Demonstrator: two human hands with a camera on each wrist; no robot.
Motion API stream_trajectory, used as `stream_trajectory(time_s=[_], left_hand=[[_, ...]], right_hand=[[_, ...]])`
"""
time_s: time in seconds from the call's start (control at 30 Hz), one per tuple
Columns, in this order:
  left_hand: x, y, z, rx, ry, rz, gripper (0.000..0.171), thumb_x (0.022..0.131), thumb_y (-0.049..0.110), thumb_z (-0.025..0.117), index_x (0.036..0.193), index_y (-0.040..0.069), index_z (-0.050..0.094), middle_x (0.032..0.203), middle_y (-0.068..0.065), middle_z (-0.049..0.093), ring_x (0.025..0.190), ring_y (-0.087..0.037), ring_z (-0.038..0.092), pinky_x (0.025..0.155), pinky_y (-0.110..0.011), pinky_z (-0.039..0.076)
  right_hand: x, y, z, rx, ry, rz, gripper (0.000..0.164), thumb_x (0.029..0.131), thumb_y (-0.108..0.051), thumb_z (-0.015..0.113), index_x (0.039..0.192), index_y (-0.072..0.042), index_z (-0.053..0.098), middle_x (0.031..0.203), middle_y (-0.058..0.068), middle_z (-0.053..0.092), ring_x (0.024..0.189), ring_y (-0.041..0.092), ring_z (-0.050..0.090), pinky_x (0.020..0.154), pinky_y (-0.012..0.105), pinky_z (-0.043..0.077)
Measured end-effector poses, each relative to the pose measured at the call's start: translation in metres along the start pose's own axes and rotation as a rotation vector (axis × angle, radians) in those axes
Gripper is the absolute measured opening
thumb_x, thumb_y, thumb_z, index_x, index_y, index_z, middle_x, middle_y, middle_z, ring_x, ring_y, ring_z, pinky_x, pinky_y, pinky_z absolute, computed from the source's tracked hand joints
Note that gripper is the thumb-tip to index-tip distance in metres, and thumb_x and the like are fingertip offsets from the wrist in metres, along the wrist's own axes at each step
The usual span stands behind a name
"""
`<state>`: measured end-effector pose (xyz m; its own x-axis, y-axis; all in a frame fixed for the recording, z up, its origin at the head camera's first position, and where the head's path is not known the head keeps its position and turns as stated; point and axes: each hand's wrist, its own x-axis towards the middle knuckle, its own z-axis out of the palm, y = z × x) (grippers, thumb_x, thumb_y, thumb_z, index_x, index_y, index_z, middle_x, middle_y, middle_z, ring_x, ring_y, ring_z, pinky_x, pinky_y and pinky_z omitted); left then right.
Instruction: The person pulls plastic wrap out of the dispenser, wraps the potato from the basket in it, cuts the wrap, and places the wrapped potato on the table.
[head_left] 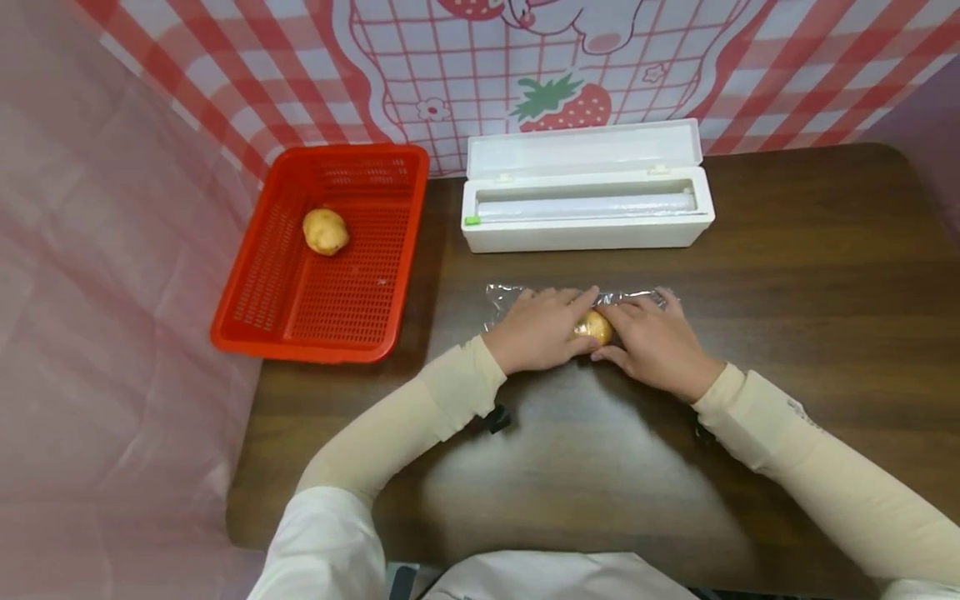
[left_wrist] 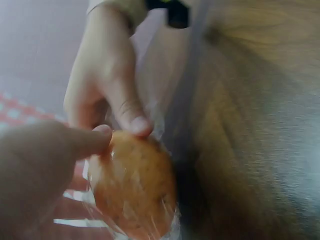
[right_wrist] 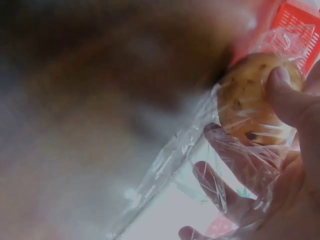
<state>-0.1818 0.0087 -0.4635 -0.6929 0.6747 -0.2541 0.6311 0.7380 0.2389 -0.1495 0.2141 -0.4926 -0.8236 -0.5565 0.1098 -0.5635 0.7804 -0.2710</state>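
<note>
Potato [head_left: 595, 328] under cling film [head_left: 499, 297] is mid-tabletop [head_left: 795, 250] between left and right edges, a bit nearer the far edge than the near one. Left hand [head_left: 542, 332] and right hand [head_left: 651, 340] both pinch it, thumbs near side, index fingers far side; right's other fingers splayed behind film. Film extends past both ends. Reads as wrapping. To do it well: hold thumb pressure even, pull film taut before each fold, smooth wrinkles outward from the middle, tuck ends last. Go easy with nails, film could tear.
</note>
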Motion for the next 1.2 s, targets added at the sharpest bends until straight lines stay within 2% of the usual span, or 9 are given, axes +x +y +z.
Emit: stream_trajectory(time_s=[0.13,0.3,0.57,0.73,0.83,0.93,1.0,1.1,1.2], left_hand=[[-0.013,0.005,0.008,0.246,0.162,0.029,0.083,0.093,0.07,0.05,0.155,0.014,0.041,0.145,-0.006,0.054,0.124,-0.026,0.057,0.098,-0.048,0.044],[-0.014,0.006,0.015,0.284,0.221,0.048,0.075,0.093,0.056,0.065,0.152,0.013,0.045,0.137,-0.005,0.06,0.113,-0.024,0.061,0.089,-0.042,0.047],[0.0,-0.001,0.007,0.134,0.082,0.04,0.066,0.097,0.046,0.063,0.152,0.012,0.046,0.131,-0.005,0.063,0.112,-0.022,0.063,0.09,-0.045,0.05],[0.007,-0.007,0.003,-0.052,-0.003,0.011,0.06,0.1,0.041,0.061,0.149,0.008,0.048,0.115,-0.002,0.067,0.092,-0.016,0.063,0.084,-0.042,0.051],[0.009,-0.008,0.003,-0.07,-0.05,-0.022,0.066,0.103,0.043,0.054,0.156,0.008,0.037,0.129,-0.005,0.065,0.103,-0.019,0.063,0.09,-0.045,0.05],[0.008,-0.005,0.004,0.038,-0.036,-0.056,0.069,0.104,0.049,0.046,0.159,0.009,0.031,0.147,-0.006,0.054,0.125,-0.024,0.055,0.1,-0.049,0.044],[0.005,-0.002,0.007,0.162,0.024,-0.058,0.068,0.104,0.05,0.044,0.157,0.009,0.034,0.15,-0.005,0.05,0.131,-0.025,0.05,0.103,-0.051,0.04],[-0.001,0.004,0.013,0.354,0.134,-0.016,0.072,0.099,0.049,0.054,0.155,0.006,0.039,0.148,-0.009,0.051,0.132,-0.027,0.047,0.107,-0.055,0.035],[-0.006,0.01,0.02,0.464,0.182,0.023,0.089,0.089,0.049,0.067,0.155,0.0,0.033,0.15,-0.016,0.046,0.135,-0.03,0.044,0.112,-0.062,0.027]], right_hand=[[0.005,0.003,-0.003,0.053,-0.074,0.042,0.063,0.086,-0.034,0.081,0.134,0.001,0.059,0.123,0.021,0.067,0.113,0.046,0.059,0.102,0.077,0.023],[0.01,0.008,-0.009,0.138,-0.17,0.105,0.058,0.091,-0.035,0.075,0.136,-0.001,0.058,0.127,0.021,0.066,0.116,0.044,0.059,0.103,0.077,0.019],[0.007,-0.014,-0.015,-0.129,-0.119,0.041,0.073,0.091,-0.038,0.074,0.144,0.005,0.049,0.136,0.024,0.058,0.129,0.046,0.047,0.107,0.076,0.019],[0.007,-0.022,-0.006,-0.132,-0.125,-0.016,0.09,0.088,-0.032,0.079,0.152,0.01,0.032,0.143,0.027,0.049,0.123,0.044,0.054,0.105,0.067,0.034],[0.009,-0.017,0.0,-0.121,-0.14,-0.018,0.099,0.085,-0.032,0.082,0.153,0.012,0.026,0.144,0.028,0.046,0.117,0.044,0.059,0.1,0.067,0.038],[0.012,-0.013,0.003,-0.118,-0.142,-0.007,0.1,0.083,-0.033,0.085,0.152,0.011,0.027,0.141,0.028,0.049,0.115,0.044,0.06,0.099,0.071,0.036],[0.015,-0.01,0.003,-0.111,-0.151,0.004,0.099,0.082,-0.035,0.084,0.15,0.011,0.029,0.138,0.029,0.051,0.115,0.044,0.06,0.099,0.073,0.034],[0.019,-0.006,0.002,-0.089,-0.18,0.035,0.094,0.084,-0.038,0.082,0.148,0.011,0.033,0.135,0.029,0.055,0.118,0.044,0.058,0.099,0.074,0.033],[0.023,-0.002,0.002,-0.044,-0.216,0.079,0.092,0.087,-0.042,0.078,0.149,0.009,0.033,0.138,0.03,0.053,0.124,0.045,0.054,0.1,0.074,0.032]])
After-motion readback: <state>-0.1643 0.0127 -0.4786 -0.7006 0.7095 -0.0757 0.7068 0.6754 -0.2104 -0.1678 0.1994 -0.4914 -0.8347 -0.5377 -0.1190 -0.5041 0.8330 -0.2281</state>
